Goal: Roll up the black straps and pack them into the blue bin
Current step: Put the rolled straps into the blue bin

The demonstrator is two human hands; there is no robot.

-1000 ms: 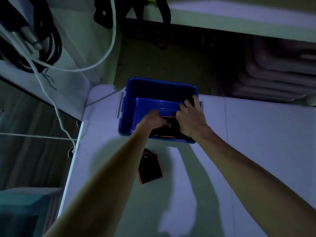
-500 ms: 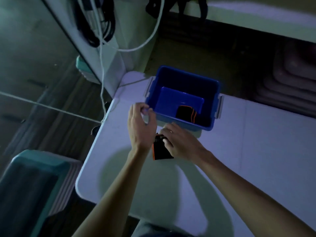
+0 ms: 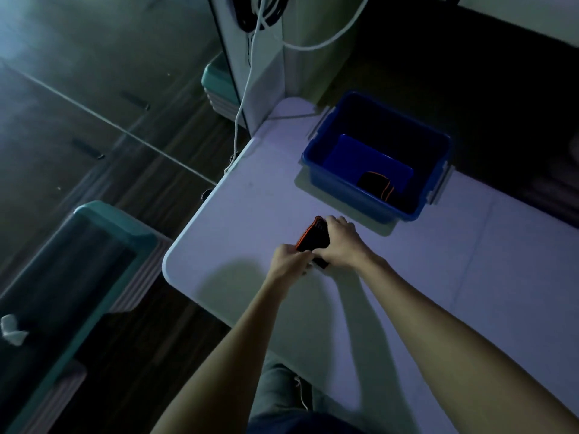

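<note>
A black strap with orange edging (image 3: 314,236) is held just above the white table (image 3: 438,277), in front of the blue bin (image 3: 316,170). My right hand (image 3: 343,244) covers its right side and grips it. My left hand (image 3: 289,261) pinches its lower left end. Inside the bin lies another rolled black strap with orange trim (image 3: 374,184), near the bin's front right corner. The lower part of the held strap is hidden between my hands.
A teal-rimmed container (image 3: 78,264) stands on the floor to the left of the table. A white cable (image 3: 244,98) hangs down by the table's far left corner. The dark floor lies beyond the table's rounded left edge.
Both hands came out of the bin, leaving one strap inside. They took hold of the strap that lay on the table. The view swung left and pulled back.
</note>
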